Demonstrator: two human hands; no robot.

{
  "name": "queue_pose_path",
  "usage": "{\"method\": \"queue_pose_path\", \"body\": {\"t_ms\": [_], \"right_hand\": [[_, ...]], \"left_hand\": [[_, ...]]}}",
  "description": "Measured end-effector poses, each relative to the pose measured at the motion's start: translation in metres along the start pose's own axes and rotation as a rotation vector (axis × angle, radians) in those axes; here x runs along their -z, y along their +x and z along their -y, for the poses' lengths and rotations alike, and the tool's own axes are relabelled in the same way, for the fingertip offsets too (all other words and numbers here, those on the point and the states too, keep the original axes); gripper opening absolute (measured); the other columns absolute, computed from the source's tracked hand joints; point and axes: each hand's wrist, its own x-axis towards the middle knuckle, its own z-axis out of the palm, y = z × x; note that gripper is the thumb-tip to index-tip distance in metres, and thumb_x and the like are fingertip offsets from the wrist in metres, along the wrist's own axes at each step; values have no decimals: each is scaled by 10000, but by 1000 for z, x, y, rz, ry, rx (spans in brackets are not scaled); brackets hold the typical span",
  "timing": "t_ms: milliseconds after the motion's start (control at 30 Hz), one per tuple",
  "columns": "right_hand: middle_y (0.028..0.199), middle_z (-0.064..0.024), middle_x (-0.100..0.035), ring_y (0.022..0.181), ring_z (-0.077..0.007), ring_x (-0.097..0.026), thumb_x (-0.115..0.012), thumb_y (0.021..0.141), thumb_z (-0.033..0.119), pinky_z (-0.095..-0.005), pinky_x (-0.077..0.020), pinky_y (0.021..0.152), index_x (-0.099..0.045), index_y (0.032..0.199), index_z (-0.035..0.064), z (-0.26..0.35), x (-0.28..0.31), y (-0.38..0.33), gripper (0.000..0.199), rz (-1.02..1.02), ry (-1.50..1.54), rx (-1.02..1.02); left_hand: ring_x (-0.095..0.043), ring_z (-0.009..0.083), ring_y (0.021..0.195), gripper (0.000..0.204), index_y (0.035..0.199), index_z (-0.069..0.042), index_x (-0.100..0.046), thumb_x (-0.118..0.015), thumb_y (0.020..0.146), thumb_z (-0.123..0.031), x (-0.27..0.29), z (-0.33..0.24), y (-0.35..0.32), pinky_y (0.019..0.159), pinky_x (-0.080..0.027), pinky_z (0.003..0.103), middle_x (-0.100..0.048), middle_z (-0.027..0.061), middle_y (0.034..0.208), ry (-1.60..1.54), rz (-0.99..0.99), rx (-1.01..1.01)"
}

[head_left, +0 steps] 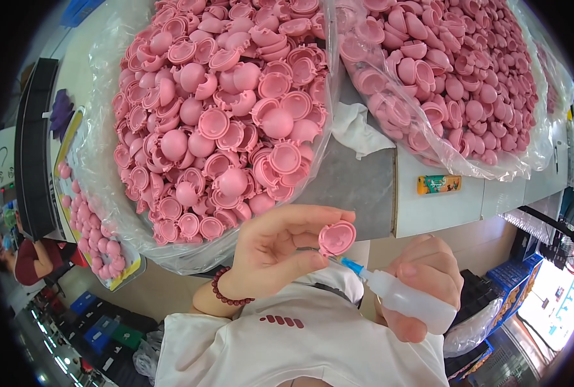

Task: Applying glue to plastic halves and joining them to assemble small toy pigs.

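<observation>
Between the thumb and fingers of my left hand [275, 248] is a small pink plastic half-shell [337, 238], its hollow side showing. A dark red bead bracelet circles that wrist. My right hand [425, 277] is wrapped round a translucent white squeeze bottle [413, 300], tilted toward the left. Its blue nozzle [351, 264] points at the lower edge of the half-shell; whether the tip touches it I cannot tell. Just beyond my left hand lies a big heap of pink half-shells [216, 122] in a clear plastic bag [116, 155].
A second bag of pink shells [455, 77] stands at the far right. Near it are a crumpled white cloth [359, 131] and a small yellow-green packet [439, 184] on the table. At left, a tray [131, 271] holds rounded pink pieces. Another person [35, 261] sits at the far left.
</observation>
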Motion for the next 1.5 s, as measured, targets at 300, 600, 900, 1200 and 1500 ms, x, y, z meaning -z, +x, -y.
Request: {"method": "queue_pose_path", "body": {"t_ms": [300,600,900,1200,1500], "right_hand": [[584,-15,-497,442,-120,-429,-572,708,529,-217,-291,343,-603,791,-25,-1,-2,1,561,-35,-39,17],[612,-17,-508,447,-130,-436,-580,705,513,-224,-309,348,-601,809,-20,0,-5,5,543,15,-70,12],[606,-16,-514,457,-138,-459,-582,711,500,-234,-345,363,-602,828,-19,1,-4,6,532,7,-119,11],[633,-79,-471,471,-149,-426,-358,840,526,-245,-297,379,-521,891,-30,-5,5,1,581,105,-147,94],[1033,-201,-544,926,-240,-550,-514,818,71,-325,-448,803,-388,1094,-65,-52,124,5,333,-653,-856,-321]], "left_hand": [[-465,264,1091,402,1118,72,-444,-540,729,117,3,-1,-1,860,-453,338,-466,212,1145,0,16,0],[-566,236,925,407,1045,47,-496,-674,682,-1,-5,-6,-1,786,-466,308,-508,276,1065,42,-121,51],[-562,263,940,403,1053,51,-519,-663,677,28,-5,-7,-3,781,-479,320,-512,267,1055,116,-139,19],[-573,276,913,400,1007,60,-547,-664,625,83,-3,-11,-3,741,-480,317,-541,238,1029,818,-61,-227],[-443,277,1121,377,1135,-4,-436,-507,772,70,11,5,-8,924,-374,351,-475,212,1154,-310,107,-66]]}}
